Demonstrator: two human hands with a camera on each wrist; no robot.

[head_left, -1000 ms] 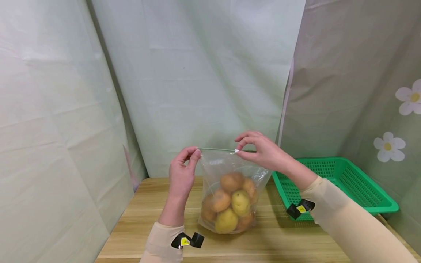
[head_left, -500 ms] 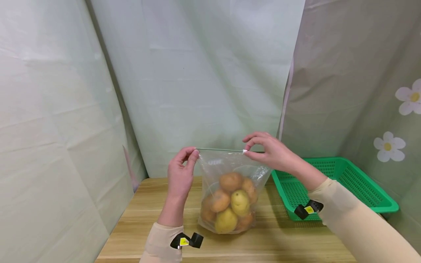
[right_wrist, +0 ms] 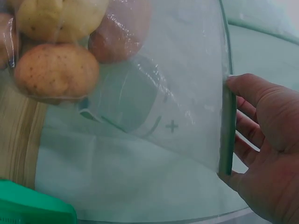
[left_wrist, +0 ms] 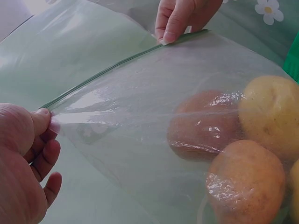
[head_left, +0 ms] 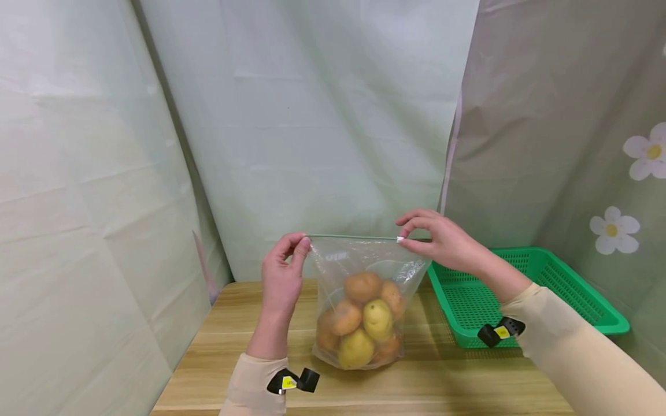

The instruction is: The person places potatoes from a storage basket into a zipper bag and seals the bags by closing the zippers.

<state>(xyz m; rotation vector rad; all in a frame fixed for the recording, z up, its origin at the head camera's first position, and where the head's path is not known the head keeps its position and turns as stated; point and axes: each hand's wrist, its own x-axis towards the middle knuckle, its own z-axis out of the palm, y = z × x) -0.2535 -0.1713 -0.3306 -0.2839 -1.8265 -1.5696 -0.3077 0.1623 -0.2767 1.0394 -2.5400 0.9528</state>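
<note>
A clear slider-zip bag (head_left: 333, 260) stands on the wooden table, its green zip strip (left_wrist: 112, 67) stretched level across the top. Several yellow and orange-brown potatoes (right_wrist: 56, 72) fill its lower part. My left hand (head_left: 283, 271) pinches the bag's top left corner between thumb and forefinger. Near the right end of the strip, thumb and forefinger of my right hand (head_left: 447, 242) pinch the small white slider (head_left: 399, 240). In the right wrist view, that hand's other fingers are behind the strip, close to the bag's corner.
A green plastic basket (head_left: 616, 326) stands on the table (head_left: 208, 370) at the right, partly behind my right forearm. Pale cloth curtains (head_left: 322, 115) hang at the back and sides, the right one printed with white flowers (head_left: 614, 230).
My right hand has moved right along the zip strip with the slider. My left hand has stayed on its corner, shifting slightly left. The bag and potatoes have hardly moved.
</note>
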